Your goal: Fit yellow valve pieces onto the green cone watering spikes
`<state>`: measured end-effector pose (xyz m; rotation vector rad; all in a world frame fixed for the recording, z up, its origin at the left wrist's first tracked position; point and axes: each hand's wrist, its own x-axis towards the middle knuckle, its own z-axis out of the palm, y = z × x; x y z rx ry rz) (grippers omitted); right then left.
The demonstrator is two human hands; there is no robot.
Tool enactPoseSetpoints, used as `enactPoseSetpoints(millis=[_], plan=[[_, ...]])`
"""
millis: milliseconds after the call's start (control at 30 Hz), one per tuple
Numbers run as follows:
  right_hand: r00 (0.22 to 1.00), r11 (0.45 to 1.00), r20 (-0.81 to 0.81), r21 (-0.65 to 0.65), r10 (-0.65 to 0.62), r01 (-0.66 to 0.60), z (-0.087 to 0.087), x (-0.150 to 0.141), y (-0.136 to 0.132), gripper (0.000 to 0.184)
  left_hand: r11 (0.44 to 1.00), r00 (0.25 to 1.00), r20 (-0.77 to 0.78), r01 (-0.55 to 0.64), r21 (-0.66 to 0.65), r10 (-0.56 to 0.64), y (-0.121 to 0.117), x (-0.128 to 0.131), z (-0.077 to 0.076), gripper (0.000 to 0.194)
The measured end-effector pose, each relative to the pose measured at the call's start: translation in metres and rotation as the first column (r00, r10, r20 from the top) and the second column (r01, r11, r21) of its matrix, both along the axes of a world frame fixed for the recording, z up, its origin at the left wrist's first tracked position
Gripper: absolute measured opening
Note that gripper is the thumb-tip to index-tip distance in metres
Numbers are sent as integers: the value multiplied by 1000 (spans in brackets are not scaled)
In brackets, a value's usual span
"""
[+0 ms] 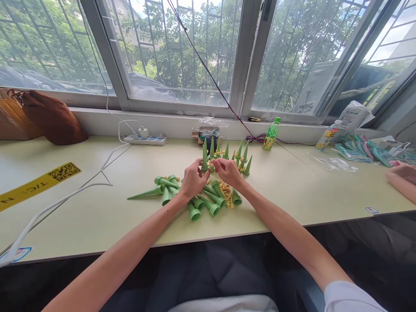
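My left hand (pixel 193 178) is closed around the base of a green plastic watering spike (pixel 204 157) that stands point up. Pinched at that spike's side, my right hand (pixel 228 171) has its fingertips on a small yellow valve (pixel 210 164). Just behind both hands, several more green spikes (pixel 245 152) stand upright with yellow valves on them. Loose green spikes (pixel 212 209) lie in a heap in front of and partly beneath my hands. Beside them is a pile of small yellow valves (pixel 227 193).
A power strip (pixel 146 139) with a white cable lies at the back left, near a brown bag (pixel 53 117). A green-capped bottle (pixel 271 134) stands by the window. Plastic packets (pixel 360 149) and another person's hand (pixel 403 175) are at the right.
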<state>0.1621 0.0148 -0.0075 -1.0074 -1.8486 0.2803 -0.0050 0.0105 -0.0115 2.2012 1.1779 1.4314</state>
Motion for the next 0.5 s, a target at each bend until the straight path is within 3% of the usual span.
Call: enactPoseSetpoints(millis=[100, 233, 500], plan=[[999, 999, -29, 30, 42, -41, 2, -1, -1, 30, 1000, 1000, 6, -1, 5, 1, 0, 0, 0, 29], [997, 996, -21, 66, 69, -68, 0, -3, 1, 18, 1000, 1000, 5, -6, 16, 5, 0, 1, 1, 28], [998, 997, 13, 45, 64, -65, 0, -3, 1, 25, 1000, 1000, -1, 11, 14, -11, 0, 0, 0, 27]])
